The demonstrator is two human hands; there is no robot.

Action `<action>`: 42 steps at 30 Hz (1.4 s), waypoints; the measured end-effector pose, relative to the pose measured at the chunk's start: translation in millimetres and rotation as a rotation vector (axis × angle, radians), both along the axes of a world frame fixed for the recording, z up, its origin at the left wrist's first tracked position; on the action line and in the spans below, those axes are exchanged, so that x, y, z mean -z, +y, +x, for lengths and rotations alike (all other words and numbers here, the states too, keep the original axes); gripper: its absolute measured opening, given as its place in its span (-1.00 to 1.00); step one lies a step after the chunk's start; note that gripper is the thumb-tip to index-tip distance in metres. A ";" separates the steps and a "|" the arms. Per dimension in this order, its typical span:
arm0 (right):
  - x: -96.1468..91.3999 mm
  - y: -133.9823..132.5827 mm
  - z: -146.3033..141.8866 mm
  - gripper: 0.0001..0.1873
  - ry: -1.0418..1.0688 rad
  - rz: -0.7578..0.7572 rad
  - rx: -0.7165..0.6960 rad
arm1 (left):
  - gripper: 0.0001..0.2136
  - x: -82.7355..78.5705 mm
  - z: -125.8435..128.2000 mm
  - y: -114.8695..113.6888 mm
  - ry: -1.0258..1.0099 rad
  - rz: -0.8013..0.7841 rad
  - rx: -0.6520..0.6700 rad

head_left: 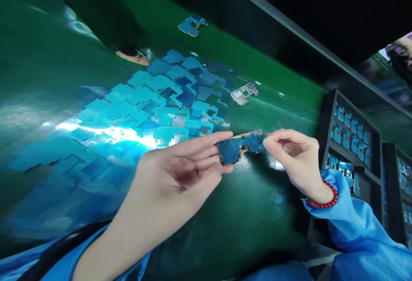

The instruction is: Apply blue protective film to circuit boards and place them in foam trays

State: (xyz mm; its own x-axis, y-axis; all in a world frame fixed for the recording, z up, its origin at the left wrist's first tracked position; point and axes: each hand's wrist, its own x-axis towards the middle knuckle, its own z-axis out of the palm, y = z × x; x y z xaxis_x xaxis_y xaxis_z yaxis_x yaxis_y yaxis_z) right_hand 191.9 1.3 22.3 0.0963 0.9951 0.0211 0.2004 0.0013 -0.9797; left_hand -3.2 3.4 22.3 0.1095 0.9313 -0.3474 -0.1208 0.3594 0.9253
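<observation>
A small circuit board [234, 148] with a blue film on its face is held between both hands above the green mat [264, 212]. My left hand [180, 173] pinches its left end between thumb and fingers. My right hand [294, 156], with a red bead bracelet at the wrist, pinches the board's right end, at the blue film. Both hands are closed on it.
A spread of peeled blue film pieces [151, 101] covers the mat to the left. A bare board [243, 93] lies beyond, another blue-covered board [192, 25] farther back. Black trays [350, 139] with several blue boards stand at the right. Another person's hand [404, 43] shows at far right.
</observation>
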 end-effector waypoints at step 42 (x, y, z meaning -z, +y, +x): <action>12.4 2.1 0.9 -0.90 -0.144 0.067 -0.053 | -0.76 3.5 3.2 -0.9 0.177 0.012 -0.070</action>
